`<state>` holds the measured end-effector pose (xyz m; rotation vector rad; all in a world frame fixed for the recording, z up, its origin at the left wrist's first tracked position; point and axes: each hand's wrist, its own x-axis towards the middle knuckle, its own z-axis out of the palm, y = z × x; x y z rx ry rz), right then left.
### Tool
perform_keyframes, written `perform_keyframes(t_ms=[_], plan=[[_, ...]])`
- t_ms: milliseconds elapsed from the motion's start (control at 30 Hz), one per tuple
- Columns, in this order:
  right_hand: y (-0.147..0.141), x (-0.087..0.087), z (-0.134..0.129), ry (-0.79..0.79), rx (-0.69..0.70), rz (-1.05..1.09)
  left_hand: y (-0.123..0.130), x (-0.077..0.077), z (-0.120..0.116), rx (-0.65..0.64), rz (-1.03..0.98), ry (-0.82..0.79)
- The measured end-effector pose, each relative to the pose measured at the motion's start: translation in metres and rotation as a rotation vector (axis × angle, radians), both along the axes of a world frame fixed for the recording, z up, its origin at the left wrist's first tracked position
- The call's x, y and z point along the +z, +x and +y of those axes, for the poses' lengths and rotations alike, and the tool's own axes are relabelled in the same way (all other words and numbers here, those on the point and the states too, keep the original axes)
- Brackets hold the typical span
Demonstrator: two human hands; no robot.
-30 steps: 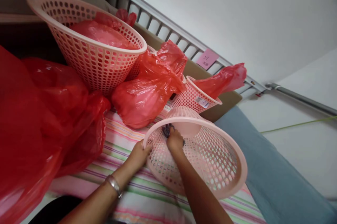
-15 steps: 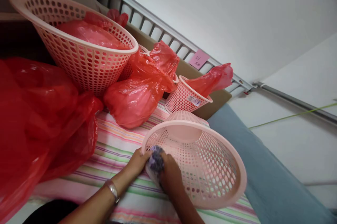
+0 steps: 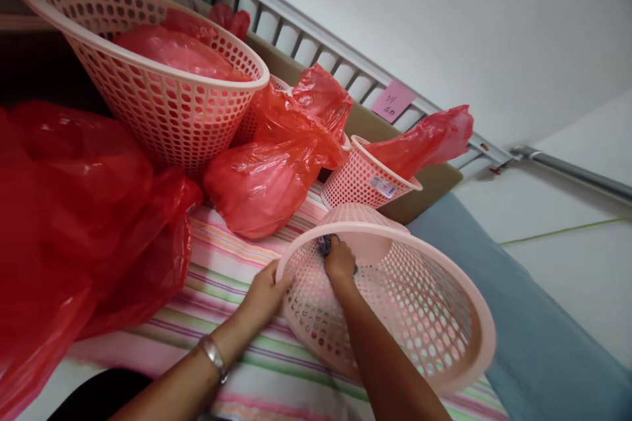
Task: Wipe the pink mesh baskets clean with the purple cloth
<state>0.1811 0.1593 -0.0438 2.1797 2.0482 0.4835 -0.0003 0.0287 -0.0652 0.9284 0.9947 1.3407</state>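
Pink plastic this perforated may snag fabric, so the left hand point(image 3: 264, 292) should keep its pinch on the rim of the tipped basket point(image 3: 419, 306), which lies on the striped cloth point(image 3: 222, 251), while the right hand point(image 3: 340, 260), bunched around what looks like a dark rag point(image 3: 324, 245), is best slid smoothly along the inner wall. Half a second ago the rag was beside the left thumb at the rim; now it is deep inside near the base, with a smaller, labelled basket point(image 3: 349, 177) standing beyond.

probably a bedroom or dormitory: bed-like striped sheet point(image 3: 222, 289), slatted railing point(image 3: 306, 24), plain white wall point(image 3: 494, 26).
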Motion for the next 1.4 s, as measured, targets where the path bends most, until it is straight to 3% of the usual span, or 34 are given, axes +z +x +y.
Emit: perform_keyframes(t_ms=[167,267,433,533,600,700,800,900,1133,1267,1400], plan=[[-0.018,0.004,-0.023,-0.011,-0.009,0.031,-0.006,0.003,0.006,0.050,-0.058,0.015],[-0.036,0.005,-0.066,-0.020,0.031,0.121,-0.002,0.001,0.005,0.066,-0.122,-0.026],[-0.053,-0.002,-0.173,-0.099,0.416,0.285,-0.002,-0.005,0.003,0.097,-0.190,-0.070],[-0.053,0.002,-0.199,-0.180,0.550,0.404,-0.003,-0.008,0.003,0.081,-0.198,-0.047],[-0.050,0.010,-0.187,-0.234,0.528,0.526,-0.003,-0.007,0.002,0.084,-0.191,-0.056],[-0.041,0.024,-0.142,-0.183,0.334,0.633,-0.002,-0.003,0.001,0.069,-0.233,-0.089],[-0.034,0.025,-0.092,-0.098,0.058,0.504,0.000,0.001,0.001,0.035,-0.263,-0.098],[-0.030,0.014,-0.050,-0.075,-0.070,0.335,0.003,0.002,0.002,0.043,-0.269,-0.115],[-0.015,-0.002,0.013,0.004,-0.100,0.148,0.008,-0.007,0.003,0.008,-0.313,-0.123],[-0.007,-0.003,0.022,-0.042,-0.049,0.116,0.000,-0.002,0.008,0.045,-0.173,-0.074],[-0.012,0.001,0.010,-0.082,-0.007,0.093,-0.007,0.005,0.011,0.125,-0.159,-0.044]])
